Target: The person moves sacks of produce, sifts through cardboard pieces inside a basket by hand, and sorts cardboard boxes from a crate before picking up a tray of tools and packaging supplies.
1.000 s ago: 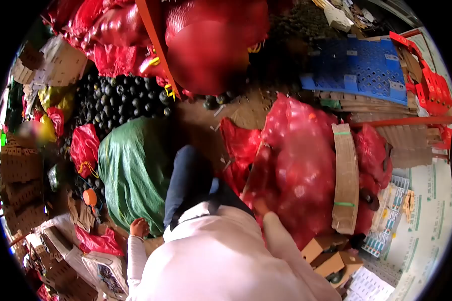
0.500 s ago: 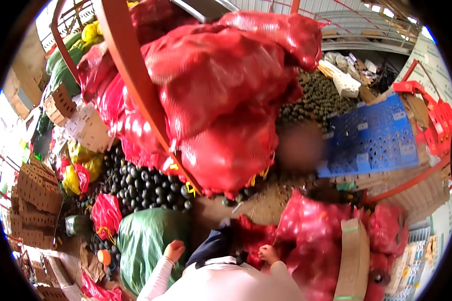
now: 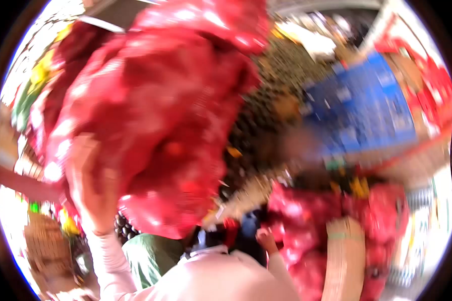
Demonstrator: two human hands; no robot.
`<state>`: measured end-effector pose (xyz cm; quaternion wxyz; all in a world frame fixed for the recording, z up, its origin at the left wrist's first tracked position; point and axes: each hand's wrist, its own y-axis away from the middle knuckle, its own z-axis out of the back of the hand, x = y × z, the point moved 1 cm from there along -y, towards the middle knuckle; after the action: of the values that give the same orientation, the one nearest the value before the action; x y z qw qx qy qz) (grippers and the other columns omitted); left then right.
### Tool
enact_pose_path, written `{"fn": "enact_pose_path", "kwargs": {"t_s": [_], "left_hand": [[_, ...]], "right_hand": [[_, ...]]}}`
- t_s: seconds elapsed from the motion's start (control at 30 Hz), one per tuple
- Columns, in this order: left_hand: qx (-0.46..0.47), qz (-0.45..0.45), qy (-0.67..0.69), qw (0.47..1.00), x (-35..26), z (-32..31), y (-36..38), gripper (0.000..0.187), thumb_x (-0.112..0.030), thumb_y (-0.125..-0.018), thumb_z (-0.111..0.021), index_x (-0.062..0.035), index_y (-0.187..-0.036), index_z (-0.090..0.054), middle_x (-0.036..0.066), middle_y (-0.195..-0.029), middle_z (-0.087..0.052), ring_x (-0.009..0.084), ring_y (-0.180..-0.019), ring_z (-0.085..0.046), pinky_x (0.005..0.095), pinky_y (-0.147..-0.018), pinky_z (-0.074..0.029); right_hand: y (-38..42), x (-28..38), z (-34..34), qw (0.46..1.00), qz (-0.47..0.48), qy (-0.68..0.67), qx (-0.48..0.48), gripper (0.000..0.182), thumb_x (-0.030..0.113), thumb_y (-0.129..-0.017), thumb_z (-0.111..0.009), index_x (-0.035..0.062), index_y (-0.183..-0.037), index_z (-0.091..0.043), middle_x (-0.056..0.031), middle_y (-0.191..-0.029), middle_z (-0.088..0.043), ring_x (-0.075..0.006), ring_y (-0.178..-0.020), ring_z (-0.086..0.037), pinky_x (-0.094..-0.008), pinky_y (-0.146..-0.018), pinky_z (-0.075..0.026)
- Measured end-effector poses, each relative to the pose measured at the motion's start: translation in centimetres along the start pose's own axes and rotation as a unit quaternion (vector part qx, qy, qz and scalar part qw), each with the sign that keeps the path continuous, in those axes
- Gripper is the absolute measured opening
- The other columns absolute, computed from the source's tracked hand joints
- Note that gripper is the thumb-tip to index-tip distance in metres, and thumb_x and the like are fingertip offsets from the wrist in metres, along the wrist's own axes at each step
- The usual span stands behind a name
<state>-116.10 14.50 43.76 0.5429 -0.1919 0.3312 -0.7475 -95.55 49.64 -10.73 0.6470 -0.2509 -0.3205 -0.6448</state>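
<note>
My left hand (image 3: 91, 183) is raised with its fingers stretched out, in front of the large red mesh sack (image 3: 155, 110) at the front of the pile. Blur hides whether the fingertips press on it. My right hand (image 3: 267, 240) hangs low beside my body, its fingers loosely bent and apart, and nothing shows in it. Nearest to it are the filled red sacks (image 3: 306, 215) at the lower right. A green sack (image 3: 153, 256) stands below my left forearm.
A reddish post (image 3: 27, 185) runs in from the left. Dark round produce (image 3: 281, 62) lies heaped behind a blue plastic pallet (image 3: 361, 108). Folded cardboard (image 3: 345, 251) rests on the sacks at right. Stacked cartons (image 3: 47, 241) stand at lower left.
My left hand has risen from beside my body to the big red sack, which now looks closer. The view has shifted and blurred. My right hand stays low.
</note>
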Motion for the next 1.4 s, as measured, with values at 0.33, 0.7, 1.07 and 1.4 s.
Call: {"fn": "enact_pose_path", "kwargs": {"t_s": [0.33, 0.7, 1.07, 1.4], "left_hand": [[0.121, -0.128, -0.399, 0.900, 4.2, -8.6, -2.7, 0.054, -0.043, -0.086, -0.047, -0.0058, -0.126, -0.044, 0.012, -0.128, -0.045, 0.0294, -0.113, -0.047, 0.0402, -0.095, -0.036], [0.073, -0.031, -0.214, 0.974, -2.6, -19.6, -19.2, 0.041, -0.032, -0.091, -0.043, 0.0023, -0.110, -0.056, 0.020, -0.114, -0.054, 0.0301, -0.105, -0.051, 0.0372, -0.090, -0.041], [0.076, 0.079, -0.116, 0.987, -0.9, -38.8, -32.2, 0.042, -0.033, -0.091, -0.041, 0.0004, -0.116, -0.049, 0.018, -0.119, -0.049, 0.0285, -0.109, -0.047, 0.0374, -0.093, -0.037], [0.034, 0.254, -0.101, 0.961, -1.2, -41.7, -32.1, 0.044, -0.033, -0.092, -0.039, -0.0014, -0.121, -0.043, 0.016, -0.124, -0.044, 0.0270, -0.112, -0.044, 0.0375, -0.096, -0.034]], "right_hand": [[-6.9, -3.6, 14.1, 0.901, -0.334, -0.266, -0.080, 0.013, 0.015, -0.078, -0.053, 0.0025, -0.078, -0.056, -0.0082, -0.064, -0.058, -0.0152, -0.054, -0.055, -0.0282, -0.050, -0.044], [-2.4, -12.3, 15.0, 0.846, -0.480, -0.229, -0.046, 0.021, 0.019, -0.077, -0.054, -0.0014, -0.080, -0.061, -0.0118, -0.063, -0.061, -0.0189, -0.056, -0.059, -0.0321, -0.053, -0.047], [-11.0, -14.1, 17.0, 0.819, -0.514, -0.249, -0.067, 0.021, 0.015, -0.077, -0.051, -0.0022, -0.084, -0.059, -0.0103, -0.066, -0.060, -0.0181, -0.055, -0.057, -0.0300, -0.049, -0.045], [-38.1, -13.9, 24.1, 0.831, -0.454, -0.321, 0.000, 0.016, 0.013, -0.081, -0.051, 0.0011, -0.090, -0.057, -0.0071, -0.066, -0.057, -0.0136, -0.052, -0.054, -0.0253, -0.045, -0.044]]}}
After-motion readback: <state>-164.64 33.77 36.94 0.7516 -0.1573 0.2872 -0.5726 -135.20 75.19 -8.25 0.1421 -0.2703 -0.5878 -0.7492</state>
